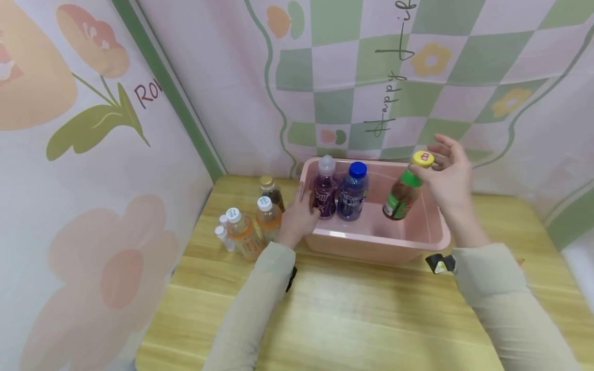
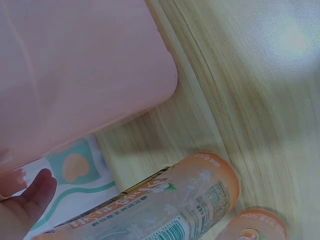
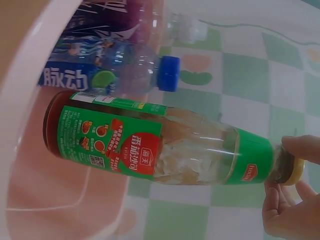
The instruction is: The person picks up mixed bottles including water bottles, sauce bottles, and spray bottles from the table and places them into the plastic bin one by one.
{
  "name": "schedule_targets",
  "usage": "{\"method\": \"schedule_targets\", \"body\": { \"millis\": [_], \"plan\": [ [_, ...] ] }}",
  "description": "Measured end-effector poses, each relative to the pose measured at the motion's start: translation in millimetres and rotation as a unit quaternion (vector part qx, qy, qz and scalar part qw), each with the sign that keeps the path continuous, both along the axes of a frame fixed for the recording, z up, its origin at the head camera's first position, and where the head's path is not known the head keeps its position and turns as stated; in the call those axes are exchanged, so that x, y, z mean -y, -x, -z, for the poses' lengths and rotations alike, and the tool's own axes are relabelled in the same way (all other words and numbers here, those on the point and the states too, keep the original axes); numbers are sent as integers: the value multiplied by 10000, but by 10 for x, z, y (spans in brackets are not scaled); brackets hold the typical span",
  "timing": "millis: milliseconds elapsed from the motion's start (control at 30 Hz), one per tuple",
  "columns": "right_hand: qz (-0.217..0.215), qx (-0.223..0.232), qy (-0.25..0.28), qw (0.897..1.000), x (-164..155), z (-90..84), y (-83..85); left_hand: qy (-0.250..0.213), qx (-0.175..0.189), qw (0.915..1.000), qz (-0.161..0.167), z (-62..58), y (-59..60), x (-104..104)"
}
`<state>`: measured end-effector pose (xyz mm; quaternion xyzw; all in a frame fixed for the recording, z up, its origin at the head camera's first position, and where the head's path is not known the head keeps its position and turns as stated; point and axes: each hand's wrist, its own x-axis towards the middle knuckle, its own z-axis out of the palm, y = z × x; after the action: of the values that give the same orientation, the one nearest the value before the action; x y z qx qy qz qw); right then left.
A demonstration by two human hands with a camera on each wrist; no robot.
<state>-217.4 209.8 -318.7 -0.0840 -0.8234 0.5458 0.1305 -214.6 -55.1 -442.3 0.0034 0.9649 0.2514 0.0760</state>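
Hands at a pink tub (image 1: 419,246) on a wooden table (image 1: 348,319).
The right hand (image 1: 447,178) pinches the green-labelled bottle (image 1: 402,193) by its cap, tilted toward one o'clock; the left hand (image 1: 297,216) rests at the tub's nine-o'clock wall.

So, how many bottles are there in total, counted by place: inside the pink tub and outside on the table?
In the pink tub: 3 (purple bottle, blue bottle, green-labelled bottle held at its yellow cap by the right hand)
On the table, left of the tub: 5
Total: 8
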Motion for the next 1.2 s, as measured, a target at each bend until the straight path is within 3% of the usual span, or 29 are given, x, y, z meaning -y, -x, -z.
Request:
{"method": "schedule_targets", "body": {
  "millis": [200,700,1200],
  "plan": [
    [-129,465,-265,9985,45,103,106,24,4,10000,4,-7,-7,5],
    [-588,648,-831,9927,234,435,260,111,12,9999,15,-25,-25,1],
    [-376,798,-1190,9890,311,650,376,107,-3,9999,5,-21,-11,-11]
  ]
}}
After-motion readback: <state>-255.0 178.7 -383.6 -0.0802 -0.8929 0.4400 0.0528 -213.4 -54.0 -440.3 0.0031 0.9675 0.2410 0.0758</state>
